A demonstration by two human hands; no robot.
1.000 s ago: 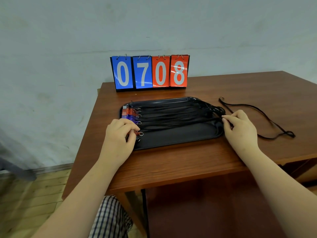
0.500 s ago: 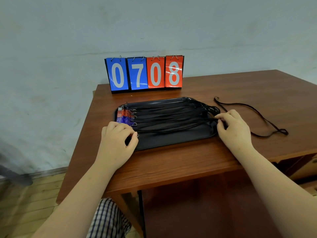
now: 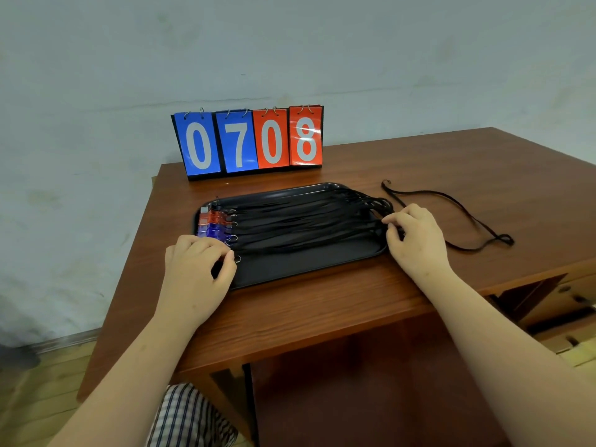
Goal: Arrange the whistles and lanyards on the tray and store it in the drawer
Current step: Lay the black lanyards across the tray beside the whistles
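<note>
A black tray (image 3: 300, 269) lies on the brown desk. Along its left end sits a row of red and blue whistles (image 3: 213, 224), with several black lanyards (image 3: 303, 221) stretched to the right across the tray. My left hand (image 3: 196, 272) rests curled over the tray's near-left corner, covering the nearest whistle. My right hand (image 3: 416, 240) is at the tray's right end, its fingertips pinching the bunched lanyard loops (image 3: 380, 211). One loose black lanyard (image 3: 461, 217) lies on the desk to the right of the tray.
A flip scoreboard (image 3: 251, 141) reading 0708 stands at the desk's back edge by the wall. An open drawer (image 3: 567, 304) shows under the desk at the right. A checked garment (image 3: 187, 417) is at the bottom.
My left hand has slid down toward the tray's near-left corner, and my right fingers have shifted slightly on the lanyard loops. The view has drifted left.
</note>
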